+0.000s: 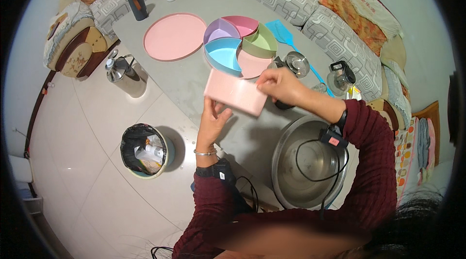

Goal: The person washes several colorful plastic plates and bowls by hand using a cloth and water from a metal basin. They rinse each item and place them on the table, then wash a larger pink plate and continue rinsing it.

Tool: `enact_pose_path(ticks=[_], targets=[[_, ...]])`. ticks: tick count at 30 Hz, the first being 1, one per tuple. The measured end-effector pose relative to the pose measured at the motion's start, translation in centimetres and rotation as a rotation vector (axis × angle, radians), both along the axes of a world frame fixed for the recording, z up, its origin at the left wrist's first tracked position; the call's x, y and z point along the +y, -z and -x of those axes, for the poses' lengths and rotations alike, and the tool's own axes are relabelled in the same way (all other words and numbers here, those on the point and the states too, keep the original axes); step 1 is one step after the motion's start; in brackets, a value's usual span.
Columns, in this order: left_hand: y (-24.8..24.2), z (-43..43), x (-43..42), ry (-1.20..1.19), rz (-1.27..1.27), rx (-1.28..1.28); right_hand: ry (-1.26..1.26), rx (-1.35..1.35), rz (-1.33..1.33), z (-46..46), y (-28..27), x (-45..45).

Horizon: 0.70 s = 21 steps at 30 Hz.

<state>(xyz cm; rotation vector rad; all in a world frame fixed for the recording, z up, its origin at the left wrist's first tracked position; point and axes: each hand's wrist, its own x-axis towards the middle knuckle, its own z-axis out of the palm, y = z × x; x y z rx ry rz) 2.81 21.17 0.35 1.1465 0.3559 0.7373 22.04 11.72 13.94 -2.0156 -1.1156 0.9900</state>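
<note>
Between my hands is a pale pink rectangular object (235, 92), slightly blurred, so its exact kind is unclear. My right hand (280, 86) pinches its right edge. My left hand (214, 117) holds its lower left corner, some fingers hidden behind it. Just beyond lies a round pink tray (258, 67) bearing several curved compartments: a purple one (220, 30), a magenta one (242, 24), a green one (260, 40) and a light blue one (222, 53). One part of the tray's pink base is uncovered. A round pink lid or tray (174, 37) lies to its left.
A steel basin (278, 171) stands at the near right, with a cable above it. Beyond my right hand are a steel bowl (297, 63), a glass pot (340, 79) and a blue fly swatter (280, 32). A lined bin (164, 170) and a steel thermos jug (127, 79) stand left.
</note>
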Motion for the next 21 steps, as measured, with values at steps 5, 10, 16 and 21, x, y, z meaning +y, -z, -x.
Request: enact_pose_path(ticks=[5,10,16,21], targets=[[1.1,0.4,0.0,0.068,0.519,-0.277,-0.350,-0.007,-0.191,3.5,-2.1,-1.6],[1.8,0.1,-0.7,0.193,0.722,-0.482,-0.574,-0.424,-0.332,3.1,-2.8,-2.4],[0.6,-0.9,-1.3,0.221,0.640,-0.377,-0.536,-0.661,-0.297,0.3,-3.2,-2.6],[0.2,-0.6,-0.3,0.059,0.580,-0.282,-0.525,-0.975,-0.217,-4.4,-2.2,-0.6]])
